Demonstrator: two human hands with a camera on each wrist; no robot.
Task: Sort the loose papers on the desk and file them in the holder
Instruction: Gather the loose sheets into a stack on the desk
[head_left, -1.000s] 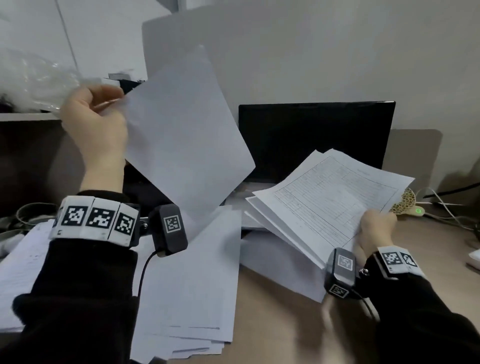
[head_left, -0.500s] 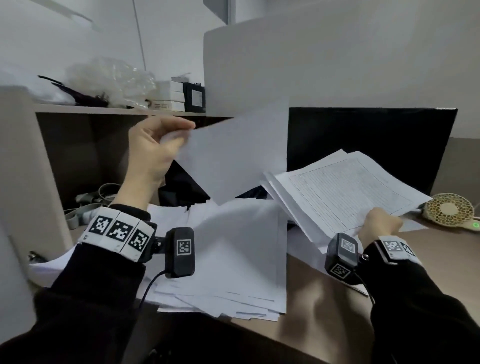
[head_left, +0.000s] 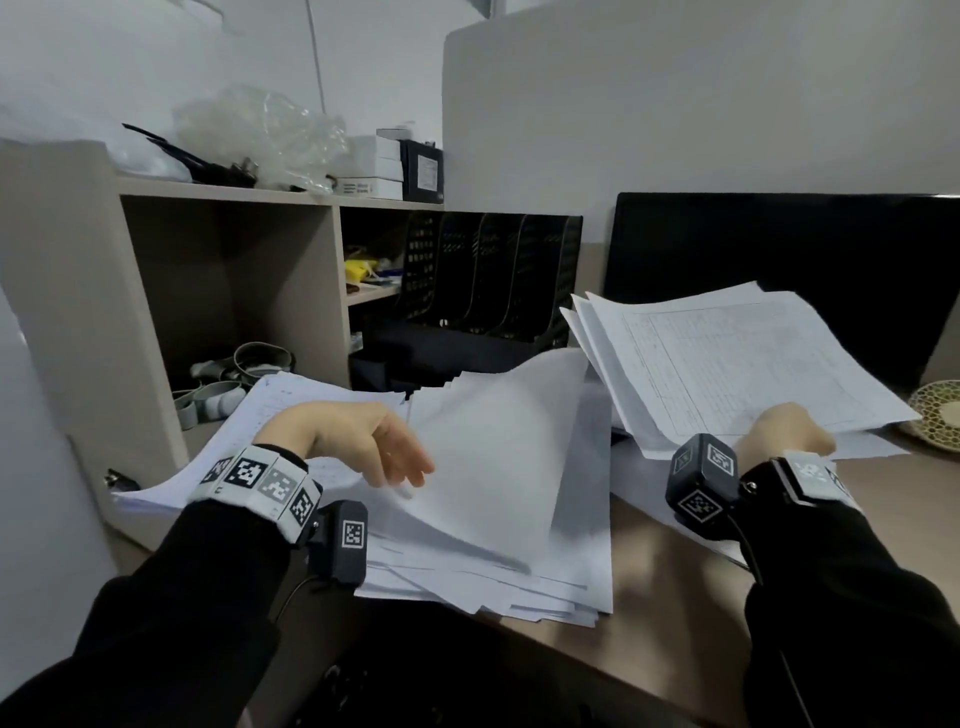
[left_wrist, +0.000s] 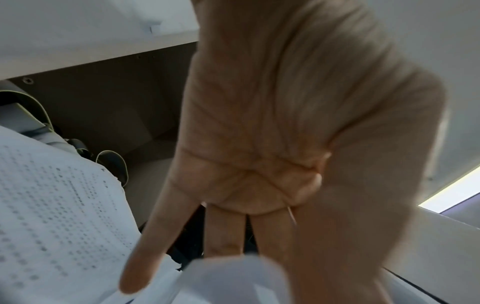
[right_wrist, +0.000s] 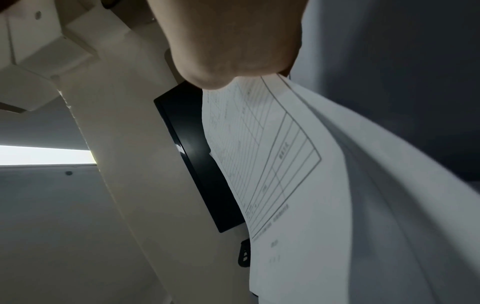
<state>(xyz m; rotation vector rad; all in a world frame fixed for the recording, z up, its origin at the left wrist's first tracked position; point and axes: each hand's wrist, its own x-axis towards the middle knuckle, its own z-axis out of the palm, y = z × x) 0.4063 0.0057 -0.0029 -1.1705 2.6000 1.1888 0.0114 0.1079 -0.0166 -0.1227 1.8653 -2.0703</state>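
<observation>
shelf unit: far left, straps and clutter in the open cubby
left pile: printed sheets on desk, under left wrist
left hand: fingers spread and straight, palm down over the blank sheet; not pinching anything that I can see
blank sheet: blurred, one edge lifted, lying over the middle stack; contact with fingertips unclear
holder: black mesh, several slots, back of desk beside shelf unit, looks empty, nothing filed
monitor: dark, behind right-hand papers
form sheets: fanned bundle, held up off desk, well apart from holder
right hand: thumb and fingers pinching the near edge of form sheets
risk 1: loose sheet likely slides or lands crooked, since the left hand isn't gripping it
risk 2: fanned bundle held by one edge only, sheets may slip out or sag
risk 3: piles overlap, so sorted and unsorted could mix
</observation>
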